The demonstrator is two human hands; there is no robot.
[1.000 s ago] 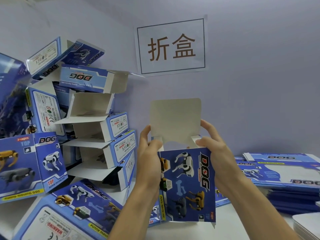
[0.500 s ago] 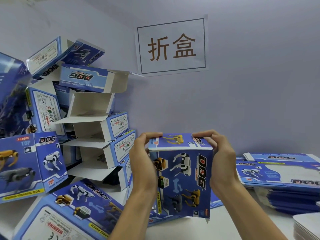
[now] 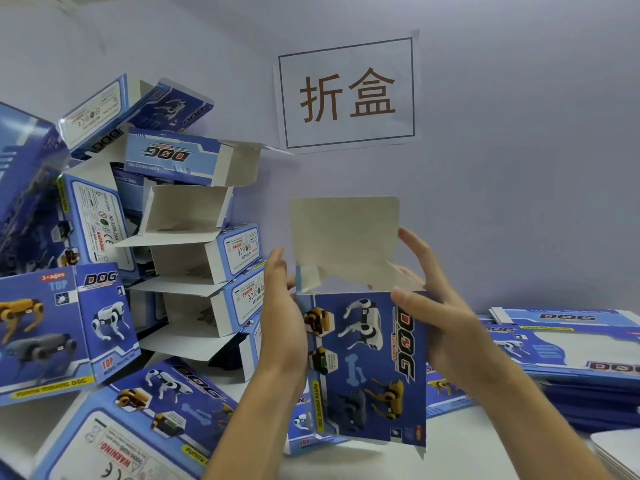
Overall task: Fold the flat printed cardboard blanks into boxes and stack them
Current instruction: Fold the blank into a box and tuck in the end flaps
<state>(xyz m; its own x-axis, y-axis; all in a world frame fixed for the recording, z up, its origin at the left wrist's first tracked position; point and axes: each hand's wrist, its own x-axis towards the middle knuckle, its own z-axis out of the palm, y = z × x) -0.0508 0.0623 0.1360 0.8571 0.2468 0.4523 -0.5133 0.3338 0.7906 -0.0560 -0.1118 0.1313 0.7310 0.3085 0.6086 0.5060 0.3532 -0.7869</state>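
Observation:
I hold a blue printed "DOG" box (image 3: 363,358) upright above the table, front face toward me. Its plain top flap (image 3: 346,237) stands straight up, and two small side flaps lean inward at the open top. My left hand (image 3: 280,317) lies against the box's left side with fingers straight up. My right hand (image 3: 440,320) grips the right edge, thumb on the front face and fingers behind the raised flap. A pile of folded boxes (image 3: 194,258) leans against the wall at left, several with open ends.
Flat blanks (image 3: 571,344) are stacked on the right of the white table (image 3: 450,455). More blanks and boxes (image 3: 138,420) lie at lower left. A paper sign (image 3: 346,95) hangs on the wall. White sheets (image 3: 620,452) sit at the lower right corner.
Half a second ago the top flap was folded down over the box under both hands' fingers. Now it stands upright again and the box top is open.

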